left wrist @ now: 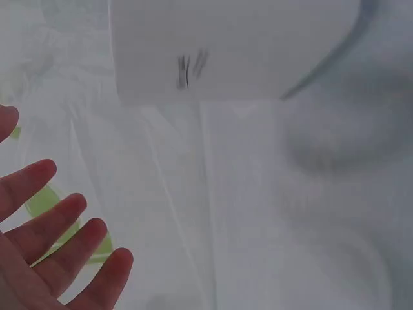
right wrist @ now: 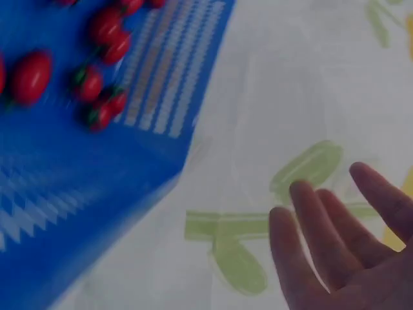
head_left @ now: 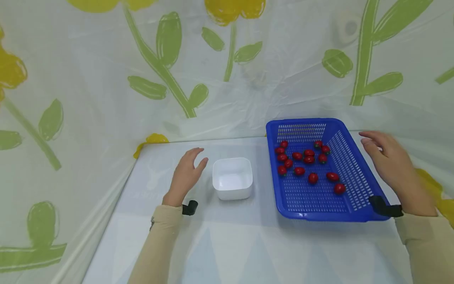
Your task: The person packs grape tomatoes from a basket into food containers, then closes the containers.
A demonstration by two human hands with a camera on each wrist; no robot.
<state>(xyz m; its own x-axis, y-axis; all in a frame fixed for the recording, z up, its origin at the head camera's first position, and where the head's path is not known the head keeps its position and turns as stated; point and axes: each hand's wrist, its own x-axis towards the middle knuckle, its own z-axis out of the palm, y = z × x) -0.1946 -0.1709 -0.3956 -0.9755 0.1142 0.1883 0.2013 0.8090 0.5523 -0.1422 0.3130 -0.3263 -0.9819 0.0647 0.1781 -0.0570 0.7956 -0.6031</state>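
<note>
My left hand (head_left: pixel 186 173) hovers just left of a small white square container (head_left: pixel 232 191), its fingers loosely spread and holding nothing. In the left wrist view the fingers (left wrist: pixel 71 226) are apart, with the white container (left wrist: pixel 213 51) above them in the picture. A blue perforated plastic basket (head_left: pixel 330 216) stands to the container's right. Several red cherry tomatoes (head_left: pixel 313 178), some with green stems, lie scattered in it. Beyond the basket's right rim is my right hand (head_left: pixel 391 161), relaxed and holding nothing. The right wrist view shows its fingers (right wrist: pixel 316 232) extended near the basket (right wrist: pixel 129 168).
A white table (head_left: pixel 227 236) with pale blue triangles carries both containers. Behind it hangs a white sheet (head_left: pixel 283 79) printed with green stems and yellow flowers. Each wrist has a black strap mount (head_left: pixel 190 207) on it.
</note>
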